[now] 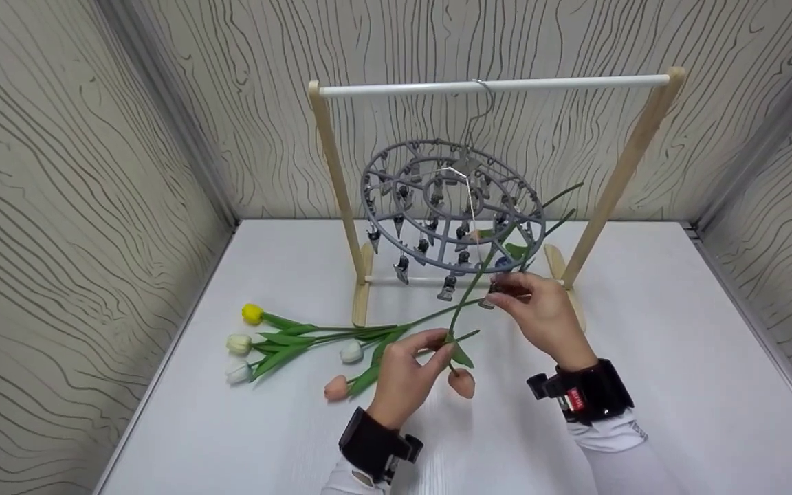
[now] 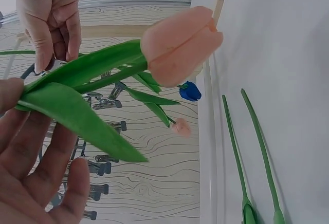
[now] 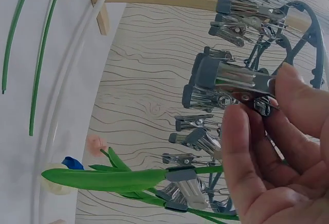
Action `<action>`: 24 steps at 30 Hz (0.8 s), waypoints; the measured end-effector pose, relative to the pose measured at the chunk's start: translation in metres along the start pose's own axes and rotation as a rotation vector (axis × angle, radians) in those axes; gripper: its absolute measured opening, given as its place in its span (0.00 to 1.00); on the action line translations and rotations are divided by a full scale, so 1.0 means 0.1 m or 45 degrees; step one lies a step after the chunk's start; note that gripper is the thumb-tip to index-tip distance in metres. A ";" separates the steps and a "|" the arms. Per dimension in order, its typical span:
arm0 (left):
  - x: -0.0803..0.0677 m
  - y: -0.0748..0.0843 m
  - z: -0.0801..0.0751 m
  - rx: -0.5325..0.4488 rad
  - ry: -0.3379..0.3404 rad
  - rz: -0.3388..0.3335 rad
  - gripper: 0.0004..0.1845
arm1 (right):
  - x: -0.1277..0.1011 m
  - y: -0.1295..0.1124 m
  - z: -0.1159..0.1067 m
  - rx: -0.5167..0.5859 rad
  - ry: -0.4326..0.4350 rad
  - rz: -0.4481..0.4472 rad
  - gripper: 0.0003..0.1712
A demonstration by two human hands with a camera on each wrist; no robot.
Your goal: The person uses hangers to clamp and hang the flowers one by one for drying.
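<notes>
Head view, left hand: the left hand (image 1: 406,371) is pinching the stem of a peach tulip (image 1: 462,382) near the bloom, which is hanging head down just above the tabletop (image 1: 678,357), so the stem is slanting up toward the round clip hanger (image 1: 452,206).
Head view, right hand: the right hand (image 1: 540,309) is grasping a metal clip (image 1: 489,300) at the hanger's near rim, beside the stem.
Head view, rest: more tulips (image 1: 286,344) are lying to the left; the hanger is hooked on the wooden rack's white bar (image 1: 492,86).
Left wrist view: fingers (image 2: 31,152) are curling round the leafy stem, steadying the bloom.
Right wrist view: thumb and fingertips (image 3: 277,111) are squeezing the clip's handles, seemingly to spread it.
</notes>
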State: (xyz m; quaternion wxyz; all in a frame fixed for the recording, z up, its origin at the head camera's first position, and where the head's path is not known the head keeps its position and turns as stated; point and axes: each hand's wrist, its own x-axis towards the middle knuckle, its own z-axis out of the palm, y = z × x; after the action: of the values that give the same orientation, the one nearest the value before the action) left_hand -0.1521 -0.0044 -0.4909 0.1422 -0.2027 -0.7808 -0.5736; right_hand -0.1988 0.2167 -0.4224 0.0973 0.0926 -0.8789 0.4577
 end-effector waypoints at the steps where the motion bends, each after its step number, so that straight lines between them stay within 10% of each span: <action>1: 0.02 0.00 0.01 0.003 -0.005 -0.004 0.12 | 0.00 0.00 -0.01 0.015 -0.002 0.008 0.15; 24: 0.27 0.11 0.14 -0.041 -0.066 -0.091 0.12 | -0.18 -0.02 0.11 0.832 0.285 0.185 0.12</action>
State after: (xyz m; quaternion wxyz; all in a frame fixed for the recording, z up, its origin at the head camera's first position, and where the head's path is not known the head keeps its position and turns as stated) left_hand -0.1708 0.0155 -0.4734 0.0981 -0.1919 -0.7817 -0.5853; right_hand -0.1824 0.2074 -0.4314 0.1255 0.0052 -0.6742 0.7278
